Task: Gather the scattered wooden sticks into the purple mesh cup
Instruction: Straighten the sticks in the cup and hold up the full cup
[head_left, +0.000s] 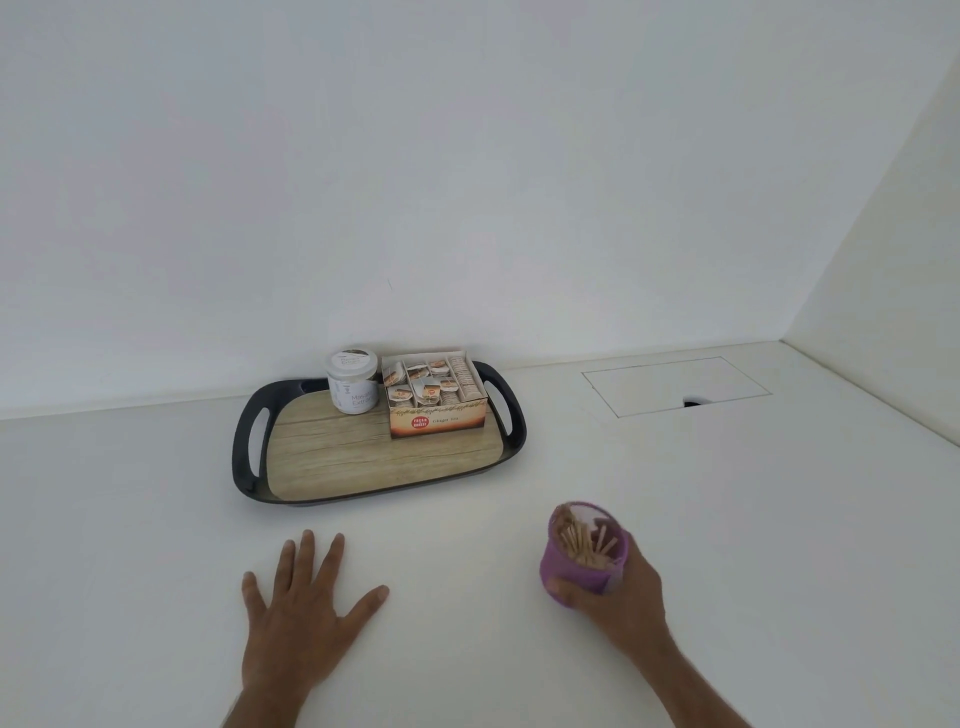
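The purple mesh cup (576, 564) stands on the white counter at the lower right, tilted a little toward me. Several wooden sticks (584, 540) stand bunched inside it. My right hand (618, 597) grips the cup from its near right side, thumb across the front near the base. My left hand (301, 608) rests flat on the counter at the lower left, fingers spread and straight, holding nothing. I see no loose sticks on the counter.
A dark tray (249, 457) with a wood-look floor sits behind my hands, carrying a white jar (353, 382) and an open box of tea bags (436, 400). A rectangular hatch (675, 384) with a notch lies in the counter at the back right. White walls close the back and right.
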